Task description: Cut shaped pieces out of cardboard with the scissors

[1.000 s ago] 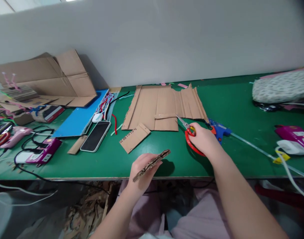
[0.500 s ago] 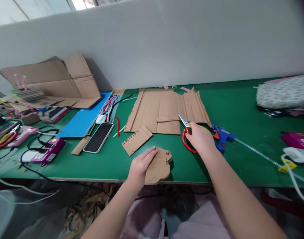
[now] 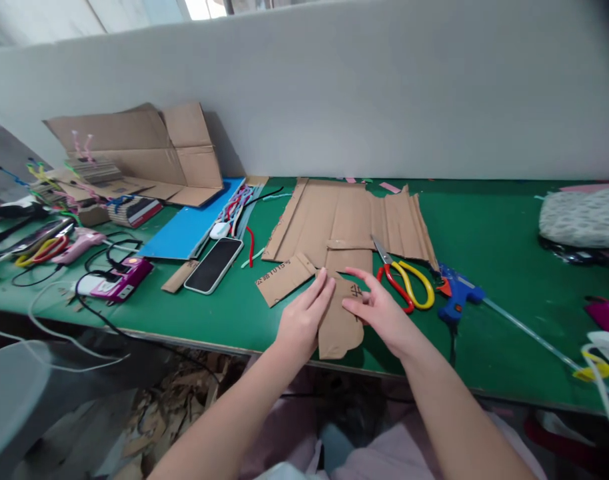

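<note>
A small cut piece of cardboard (image 3: pixel 340 328) with rounded edges and black printed characters is held over the table's front edge. My left hand (image 3: pixel 304 313) grips its left side, fingers laid along the top. From the other side, my right hand (image 3: pixel 384 312) has its thumb on the printed face and its index finger at the upper edge; the other fingers are partly hidden. Just beyond the right hand lie scissors (image 3: pixel 408 283) with one red and one yellow handle, blades resting on a large flat cardboard sheet (image 3: pixel 345 217). A printed cardboard scrap (image 3: pixel 284 280) lies left of the held piece.
On the right is a blue glue gun (image 3: pixel 457 293) with a long clear stick. Leftward are a phone (image 3: pixel 214 265), a blue board (image 3: pixel 184 230), pipe cleaners (image 3: pixel 238 203), a purple power strip (image 3: pixel 122 280) with cables, and folded cardboard (image 3: pixel 192 147). Scraps (image 3: pixel 169 413) litter the floor.
My right hand has let go of the scissors, which now lie on the table, and has come left onto the cardboard piece. The view has shifted slightly left.
</note>
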The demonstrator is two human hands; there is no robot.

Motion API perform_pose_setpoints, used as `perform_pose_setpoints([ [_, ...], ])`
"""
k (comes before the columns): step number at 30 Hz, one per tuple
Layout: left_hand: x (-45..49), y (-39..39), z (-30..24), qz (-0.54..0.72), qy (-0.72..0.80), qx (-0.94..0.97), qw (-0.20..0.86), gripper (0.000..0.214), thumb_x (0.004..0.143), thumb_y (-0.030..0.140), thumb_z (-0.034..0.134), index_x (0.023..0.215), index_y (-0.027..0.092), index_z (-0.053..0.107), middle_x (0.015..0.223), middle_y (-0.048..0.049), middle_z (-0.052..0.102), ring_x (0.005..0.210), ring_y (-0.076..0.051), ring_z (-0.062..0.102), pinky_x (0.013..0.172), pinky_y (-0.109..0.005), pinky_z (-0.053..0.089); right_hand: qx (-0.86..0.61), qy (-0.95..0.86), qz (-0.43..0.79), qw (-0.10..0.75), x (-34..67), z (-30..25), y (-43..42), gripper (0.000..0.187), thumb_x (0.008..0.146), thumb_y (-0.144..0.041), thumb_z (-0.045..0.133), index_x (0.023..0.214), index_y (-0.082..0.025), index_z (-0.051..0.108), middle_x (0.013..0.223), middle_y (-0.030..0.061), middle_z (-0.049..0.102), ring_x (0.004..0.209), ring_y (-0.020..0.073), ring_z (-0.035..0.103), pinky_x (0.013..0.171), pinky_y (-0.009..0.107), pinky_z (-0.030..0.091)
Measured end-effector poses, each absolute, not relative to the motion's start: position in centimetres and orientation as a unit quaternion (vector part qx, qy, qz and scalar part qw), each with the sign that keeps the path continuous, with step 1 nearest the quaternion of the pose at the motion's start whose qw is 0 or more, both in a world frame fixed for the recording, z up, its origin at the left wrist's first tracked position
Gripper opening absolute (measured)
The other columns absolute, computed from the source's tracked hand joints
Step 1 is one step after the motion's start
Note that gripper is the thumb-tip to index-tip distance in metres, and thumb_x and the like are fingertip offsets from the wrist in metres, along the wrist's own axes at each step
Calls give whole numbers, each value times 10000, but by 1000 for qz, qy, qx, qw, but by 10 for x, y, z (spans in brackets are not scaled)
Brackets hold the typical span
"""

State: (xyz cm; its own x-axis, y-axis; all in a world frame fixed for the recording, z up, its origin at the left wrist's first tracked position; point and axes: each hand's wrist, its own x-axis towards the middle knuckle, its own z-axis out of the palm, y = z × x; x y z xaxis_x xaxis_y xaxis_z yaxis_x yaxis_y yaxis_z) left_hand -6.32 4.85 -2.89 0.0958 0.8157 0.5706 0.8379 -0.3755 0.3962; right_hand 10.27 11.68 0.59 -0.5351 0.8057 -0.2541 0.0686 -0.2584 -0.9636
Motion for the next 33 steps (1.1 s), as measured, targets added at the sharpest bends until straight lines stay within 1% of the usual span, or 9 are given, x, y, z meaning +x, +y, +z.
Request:
perform_pose_setpoints([
  [4, -95, 64, -24, -340, -641, -687, -33, 590, 866, 251, 527, 1421, 161, 349, 1523, -180, 236, 1374, -291, 298, 1082, -447, 322, -429, -555, 612, 366, 115, 3, 131, 614, 728, -272, 675, 1283, -273, 413, 977, 40, 675, 800, 184, 666, 663, 308, 546],
  [7, -130, 70, -24, -364, -691, -600, -173, 737, 623, 350, 778, 1287, 136, 538, 1421, -199, 425, 1375, -379, 245, 1123, -531, 156, -450, -562, 573, 392, 129, 1, 143, 640, 733, -310, 670, 1309, -277, 393, 1025, 63, 665, 828, 209, 666, 643, 318, 553],
  [9, -143, 69, -23, -379, -695, -570, -219, 675, 583, 380, 792, 1197, 164, 614, 1339, -180, 521, 1325, -393, 334, 1109, -546, 181, -477, -576, 548, 374, 135, 0, 148, 666, 740, -339, 654, 1339, -283, 369, 925, 52, 674, 668, 199, 652, 500, 299, 524],
  [12, -142, 62, -17, -414, -688, -535, -265, 595, 669, 492, 702, 1174, 188, 619, 1262, -151, 584, 1224, -361, 470, 1049, -518, 321, -511, -597, 509, 350, 136, -3, 155, 667, 736, -364, 641, 1344, -287, 378, 809, 28, 661, 516, 172, 590, 388, 268, 453],
  [16, -116, 50, 0, -489, -606, -469, -417, 667, 889, 601, 235, 1309, 148, 488, 1188, -162, 629, 965, -270, 648, 776, -402, 532, -511, -629, 479, 337, 122, -10, 167, 604, 776, -377, 566, 1337, -253, 379, 788, 28, 663, 480, 163, 567, 386, 271, 443],
  [20, -94, 45, 12, -617, -334, -225, -676, 614, 861, 596, 367, 1260, 166, 548, 1239, -150, 598, 862, -209, 642, 682, -307, 522, -545, -706, 329, 311, 111, -13, 175, 552, 782, -364, 565, 1292, -182, 460, 912, 96, 660, 593, 199, 597, 539, 345, 487],
  [23, -85, 47, 15, -616, -284, -174, -714, 667, 842, 655, 344, 1200, 153, 599, 1235, -151, 601, 811, -179, 627, 650, -274, 510, -555, -727, 251, 317, 117, -8, 177, 445, 796, -358, 575, 1198, -168, 551, 1078, 137, 623, 780, 242, 612, 702, 388, 474],
  [28, -76, 52, 18, -594, -312, -195, -716, 794, 795, 741, 266, 1190, 138, 599, 1290, -173, 565, 832, -189, 613, 703, -298, 502, -588, -777, 104, 200, 145, -6, 179, 301, 862, -280, 523, 1124, -148, 590, 950, 121, 676, 859, 265, 625, 716, 351, 457],
  [33, -70, 57, 17, -580, -317, -250, -708, 589, 848, 532, 334, 1206, 136, 583, 1299, -159, 562, 965, -247, 616, 814, -368, 494, -612, -776, 75, 134, 156, -12, 177, 317, 850, -265, 564, 1125, -110, 596, 1000, 181, 648, 919, 305, 618, 747, 365, 448],
])
